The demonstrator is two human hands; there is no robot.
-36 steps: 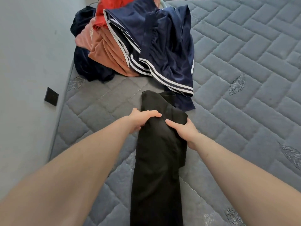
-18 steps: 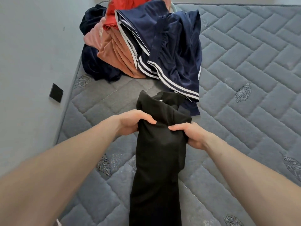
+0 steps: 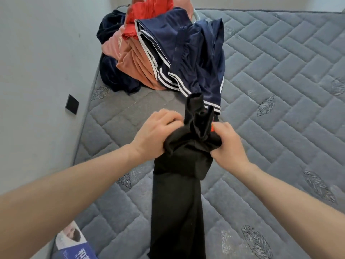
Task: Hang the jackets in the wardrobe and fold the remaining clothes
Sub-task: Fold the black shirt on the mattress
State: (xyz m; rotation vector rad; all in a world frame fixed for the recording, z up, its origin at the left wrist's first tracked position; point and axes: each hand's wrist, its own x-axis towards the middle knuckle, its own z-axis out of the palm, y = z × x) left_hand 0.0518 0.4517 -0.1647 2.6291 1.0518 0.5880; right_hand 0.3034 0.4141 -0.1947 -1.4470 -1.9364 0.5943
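A long black garment [image 3: 177, 202] lies lengthwise on the grey quilted mattress [image 3: 270, 90]. Its far end is bunched and lifted off the mattress, folded back toward me. My left hand [image 3: 155, 133] grips that bunched end from the left and my right hand [image 3: 227, 144] grips it from the right. A bit of red shows by my right thumb. Beyond the hands sits a pile of clothes: a navy garment with white stripes [image 3: 190, 58] on top, salmon fabric [image 3: 134, 60] and red fabric [image 3: 147, 12] under it, and a dark navy piece [image 3: 115, 77] at the left.
A pale wall [image 3: 37, 71] runs along the mattress's left edge, with a small black square plate [image 3: 72, 104] on it. A blue and white printed package [image 3: 74, 243] lies at the lower left mattress edge. The mattress's right side is bare quilting.
Both hands have gathered the black garment's far end, raised it off the mattress and drawn it back toward me. The view has tilted so more of the pile shows.
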